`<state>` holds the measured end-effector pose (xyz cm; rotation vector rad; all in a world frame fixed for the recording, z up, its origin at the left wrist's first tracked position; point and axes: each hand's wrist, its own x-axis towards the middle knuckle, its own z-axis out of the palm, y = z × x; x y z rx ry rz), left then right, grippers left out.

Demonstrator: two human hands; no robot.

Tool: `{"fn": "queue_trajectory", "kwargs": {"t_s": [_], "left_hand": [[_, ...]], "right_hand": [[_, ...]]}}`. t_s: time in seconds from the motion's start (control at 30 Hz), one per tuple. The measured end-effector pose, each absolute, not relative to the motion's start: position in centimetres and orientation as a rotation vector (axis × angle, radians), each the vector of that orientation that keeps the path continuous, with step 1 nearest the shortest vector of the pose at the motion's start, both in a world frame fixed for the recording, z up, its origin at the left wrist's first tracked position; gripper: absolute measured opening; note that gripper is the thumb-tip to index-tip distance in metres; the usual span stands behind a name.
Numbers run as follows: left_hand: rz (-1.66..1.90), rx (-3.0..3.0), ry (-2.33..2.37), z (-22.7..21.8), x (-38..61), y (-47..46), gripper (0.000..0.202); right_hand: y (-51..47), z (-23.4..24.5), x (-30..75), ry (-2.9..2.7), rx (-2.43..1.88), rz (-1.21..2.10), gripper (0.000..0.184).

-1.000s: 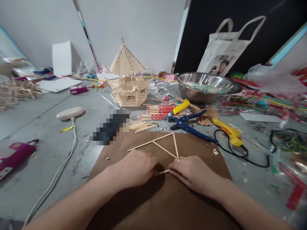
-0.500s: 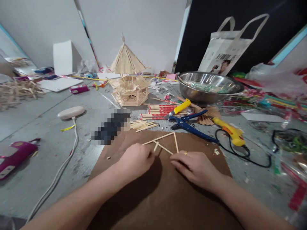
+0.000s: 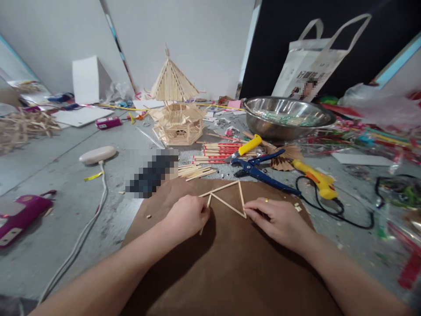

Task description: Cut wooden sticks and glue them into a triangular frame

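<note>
A triangle of thin wooden sticks [image 3: 230, 195] lies on a brown paper sheet [image 3: 230, 263] in front of me. My left hand [image 3: 187, 217] is closed in a pinch on a loose wooden stick [image 3: 205, 213] that slants down from the triangle's left side. My right hand [image 3: 279, 219], with a ring on one finger, rests on the paper with its fingertips pressed to the triangle's lower right corner.
Behind the paper lie a stick pile [image 3: 194, 171], red-banded sticks [image 3: 219, 153], blue cutters [image 3: 259, 169], a yellow-handled knife [image 3: 246, 147] and a yellow glue gun [image 3: 315, 177] with black cord. Farther back stand a stick pagoda model [image 3: 174, 109], a steel bowl [image 3: 286, 116] and a white bag [image 3: 312, 66].
The stick that lay between my two hands is now in my left hand alone, turned steeply against the triangle's left side. My right hand slid up and right to the triangle's corner.
</note>
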<state>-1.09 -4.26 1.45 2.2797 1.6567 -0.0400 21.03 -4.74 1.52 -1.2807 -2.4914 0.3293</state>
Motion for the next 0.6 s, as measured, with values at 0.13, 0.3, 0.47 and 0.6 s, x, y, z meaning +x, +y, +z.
{"fn": "queue_trajectory", "kwargs": {"t_s": [0.13, 0.3, 0.47, 0.6], "left_hand": [[-0.041, 2.271, 1.659, 1.55, -1.04, -4.25, 0.027], [-0.021, 2.287, 1.669, 1.40, -1.01, -4.24, 0.029], [-0.035, 2.277, 1.675, 1.24, -1.03, -4.21, 0.029], [-0.048, 2.259, 1.684, 1.17, -1.08, -4.16, 0.030]], "right_hand": [[-4.78, 1.62, 21.02, -2.497, -1.269, 0.331, 0.020], [-4.76, 1.55, 21.03, -2.501, -1.270, 0.339, 0.019], [-4.74, 1.39, 21.19, -2.501, -1.283, 0.354, 0.020], [-4.68, 1.31, 21.33, -2.477, -1.295, 0.336, 0.020]]}}
